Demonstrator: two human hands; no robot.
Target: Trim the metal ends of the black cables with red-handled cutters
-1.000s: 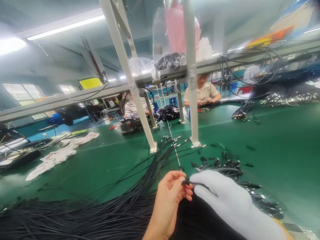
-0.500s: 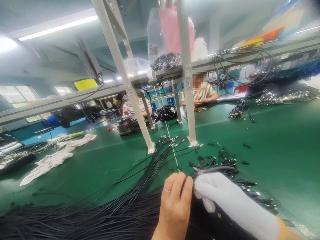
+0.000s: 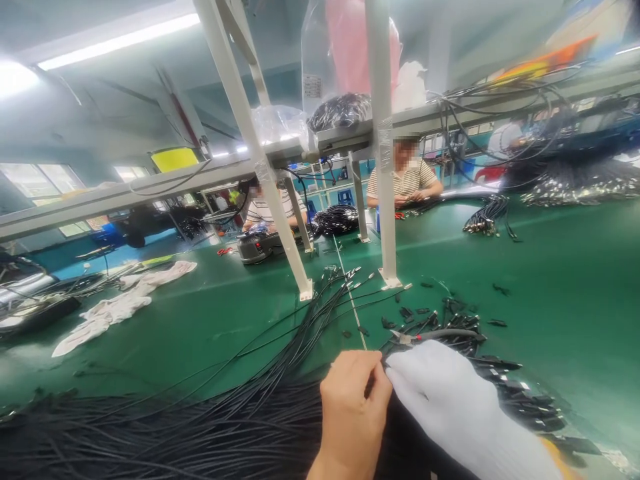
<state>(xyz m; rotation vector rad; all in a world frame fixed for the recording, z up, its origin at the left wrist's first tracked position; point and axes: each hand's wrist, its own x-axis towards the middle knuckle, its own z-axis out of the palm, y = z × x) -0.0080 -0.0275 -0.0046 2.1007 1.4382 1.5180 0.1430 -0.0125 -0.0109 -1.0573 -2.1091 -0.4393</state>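
My bare left hand is closed in a pinch, its fingertips meeting those of my right hand. A white glove covers my right hand, also closed in a pinch. Whatever the fingers grip is too small and hidden to make out. Just beyond the glove lies a pair of cutting pliers with its blades pointing left. Around it are cable ends with metal plugs and small black pieces. A thick mass of black cables spreads below and left of my hands, and a loose bunch runs up the table.
White posts stand on the green table and carry a shelf with bags. A white cloth lies at left. A grey device and a cable bundle lie farther off. Two people in striped shirts sit opposite.
My left hand has turned, its fingers now more curled toward the glove. My right hand's fingers have turned inward, the back of the glove now facing up. The view has shifted slightly.
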